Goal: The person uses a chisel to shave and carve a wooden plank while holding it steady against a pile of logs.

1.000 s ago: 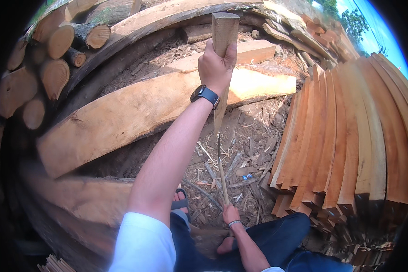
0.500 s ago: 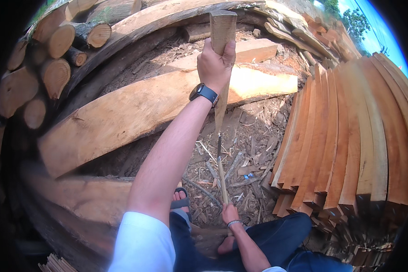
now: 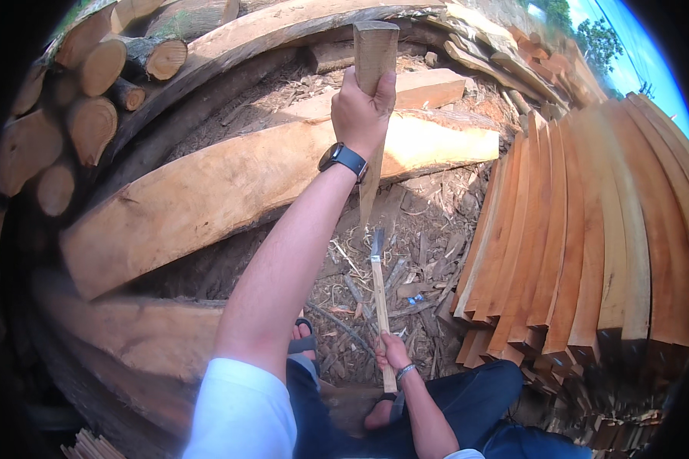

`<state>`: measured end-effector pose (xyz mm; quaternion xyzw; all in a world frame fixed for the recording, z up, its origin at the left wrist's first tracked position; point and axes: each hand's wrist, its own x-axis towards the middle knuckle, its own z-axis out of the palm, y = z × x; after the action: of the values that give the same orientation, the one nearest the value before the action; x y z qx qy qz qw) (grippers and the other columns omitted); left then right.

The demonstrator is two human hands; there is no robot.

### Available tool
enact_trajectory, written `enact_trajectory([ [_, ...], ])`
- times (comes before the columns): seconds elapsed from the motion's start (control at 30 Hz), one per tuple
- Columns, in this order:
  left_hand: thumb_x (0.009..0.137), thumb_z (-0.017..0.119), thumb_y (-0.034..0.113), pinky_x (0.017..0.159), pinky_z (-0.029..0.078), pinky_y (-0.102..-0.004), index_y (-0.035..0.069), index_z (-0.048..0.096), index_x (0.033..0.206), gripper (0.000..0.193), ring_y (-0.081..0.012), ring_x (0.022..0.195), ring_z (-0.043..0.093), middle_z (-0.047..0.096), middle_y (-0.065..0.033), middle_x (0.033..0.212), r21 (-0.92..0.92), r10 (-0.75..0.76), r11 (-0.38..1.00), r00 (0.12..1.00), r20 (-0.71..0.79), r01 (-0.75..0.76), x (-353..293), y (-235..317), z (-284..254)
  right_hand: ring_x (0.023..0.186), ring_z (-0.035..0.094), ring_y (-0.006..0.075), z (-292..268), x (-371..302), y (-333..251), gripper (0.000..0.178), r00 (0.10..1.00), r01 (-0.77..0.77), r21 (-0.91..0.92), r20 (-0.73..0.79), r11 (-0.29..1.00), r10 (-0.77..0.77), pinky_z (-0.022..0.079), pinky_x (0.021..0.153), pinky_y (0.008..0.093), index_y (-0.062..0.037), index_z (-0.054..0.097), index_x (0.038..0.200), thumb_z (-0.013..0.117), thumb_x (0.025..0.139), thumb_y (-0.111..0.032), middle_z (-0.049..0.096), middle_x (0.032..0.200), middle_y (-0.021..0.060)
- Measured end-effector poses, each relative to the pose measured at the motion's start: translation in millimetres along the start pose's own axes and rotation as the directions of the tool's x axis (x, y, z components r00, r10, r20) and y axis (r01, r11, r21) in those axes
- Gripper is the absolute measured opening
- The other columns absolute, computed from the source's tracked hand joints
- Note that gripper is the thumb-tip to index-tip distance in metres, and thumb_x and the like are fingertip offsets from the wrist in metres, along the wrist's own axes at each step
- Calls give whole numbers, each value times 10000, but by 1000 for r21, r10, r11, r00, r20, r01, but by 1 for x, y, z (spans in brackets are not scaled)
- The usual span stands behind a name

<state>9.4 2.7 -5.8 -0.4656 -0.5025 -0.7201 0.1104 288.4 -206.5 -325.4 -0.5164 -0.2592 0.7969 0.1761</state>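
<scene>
My left hand (image 3: 360, 111), a dark watch on its wrist, grips a long wooden stake (image 3: 376, 57) near its thick far end. The stake narrows toward me into a thin point. Lower in the picture, my right hand (image 3: 394, 353), wearing a bracelet, is closed around the handle of a knife (image 3: 380, 294). Its handle is long, flat and pale wood, and a short dark metal blade points away from me. The blade's tip lies just beside the stake's pointed end, with a small gap showing between them.
A broad sawn slab (image 3: 207, 200) lies across the ground behind my left arm. Cut logs (image 3: 92, 130) are piled at the far left. Long reddish planks (image 3: 566, 237) stack up on the right. Wood chips (image 3: 344, 283) litter the ground near my sandalled feet (image 3: 304, 334).
My right hand has turned the knife so its flat face shows, and the blade has shifted slightly right, off the stake's tip. My left hand and the stake have barely moved.
</scene>
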Motion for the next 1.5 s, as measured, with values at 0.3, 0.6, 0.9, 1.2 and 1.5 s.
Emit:
enact_trajectory([
  [0.3,906,586,587,617,551,-443,7,574,940,581,-408,748,689,684,-210,743,-59,21,998,1000,5,-20,0,2,2,606,639,375,-7,25,43,311,715,203,-877,-172,436,-678,518,575,511,25,490,1000,402,1024,-272,620,708,226],
  [0.6,908,607,546,626,552,-451,2,586,954,546,-406,742,689,681,-211,732,-61,18,998,999,34,-16,-1,7,4,871,608,531,13,4,37,323,839,57,-902,-189,429,-510,482,775,582,61,544,1017,467,978,-250,634,875,347],
  [0.9,906,606,557,619,551,-439,9,585,946,550,-393,733,695,687,-198,731,-49,6,999,1000,23,-5,-2,7,9,863,608,532,-9,22,51,336,839,42,-918,-181,394,-512,483,790,585,66,544,1044,488,971,-258,628,872,360],
  [1.2,915,595,559,616,549,-439,9,577,958,552,-390,743,698,690,-199,745,-30,50,998,999,-2,-50,0,4,2,840,610,552,15,7,33,326,780,134,-895,-171,427,-602,485,770,605,67,530,1037,479,977,-250,626,850,375],
  [1.5,906,600,570,619,550,-441,7,581,956,566,-395,749,694,689,-202,750,-59,17,998,998,55,-14,-2,4,3,883,611,529,5,15,50,353,857,42,-933,-150,358,-493,490,816,570,67,583,1006,476,978,-268,624,881,366],
])
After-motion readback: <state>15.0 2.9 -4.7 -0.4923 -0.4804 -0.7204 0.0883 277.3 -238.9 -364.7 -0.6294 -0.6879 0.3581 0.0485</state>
